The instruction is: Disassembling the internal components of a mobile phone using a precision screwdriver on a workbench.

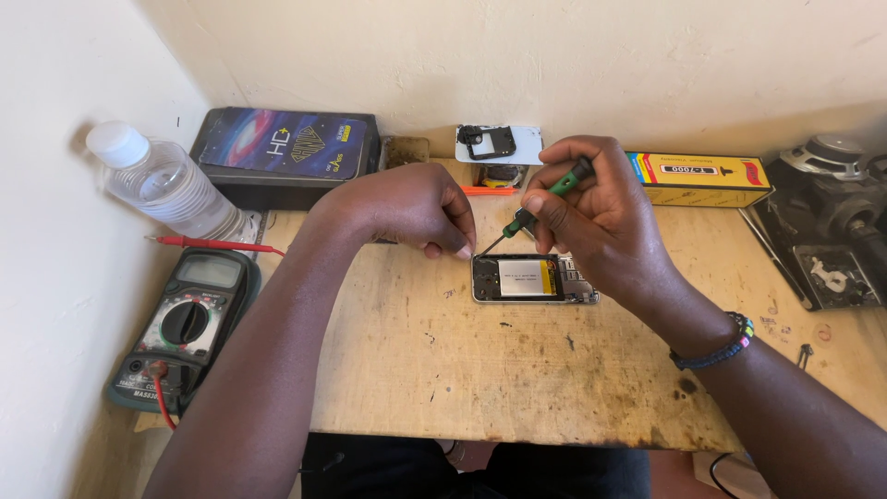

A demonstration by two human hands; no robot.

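Observation:
An opened phone (533, 279) lies flat on the wooden table (517, 379), its silver battery showing. My right hand (591, 208) grips a green-and-black screwdriver (540, 199), with the tip angled down to the phone's upper left corner. My left hand (416, 208) is curled just left of that corner, fingertips pinched near the screwdriver tip; whether it holds a small part is hidden. A beaded bracelet sits on my right wrist.
A multimeter (185, 323) with red leads lies at left, beside a water bottle (166, 185) and a dark box (286, 152). A white phone back cover (499, 143), an orange tool (490, 191), a yellow box (698, 176) and dark equipment (832, 222) line the back and right.

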